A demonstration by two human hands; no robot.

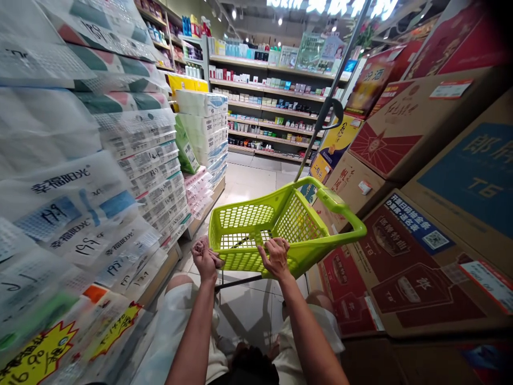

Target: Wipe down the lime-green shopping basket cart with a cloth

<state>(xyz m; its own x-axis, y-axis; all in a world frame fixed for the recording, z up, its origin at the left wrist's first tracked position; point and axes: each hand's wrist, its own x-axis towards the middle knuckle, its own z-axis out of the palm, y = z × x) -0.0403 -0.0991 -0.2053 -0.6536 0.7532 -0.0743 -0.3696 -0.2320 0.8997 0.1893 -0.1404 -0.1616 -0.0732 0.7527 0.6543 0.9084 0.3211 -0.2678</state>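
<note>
A lime-green plastic shopping cart (248,214) stands sideways in front of me, its curved handle to the right. Its mesh basket looks bare inside. My left hand (205,258) is closed around a crumpled pinkish-brown cloth (214,260) at the left corner of the cart's near rim. Curled over the near rim, around its middle, my right hand (274,256) grips the cart. Part of the cart's thin metal frame shows under the basket.
Wrapped paper packs (80,203) are stacked high along the left. Liquor cartons (417,267) form a wall on the right. Shelves of small boxed goods (272,99) stand across the back. A slanting metal pole (320,120) rises behind the cart. Pale floor tiles (256,163) run between.
</note>
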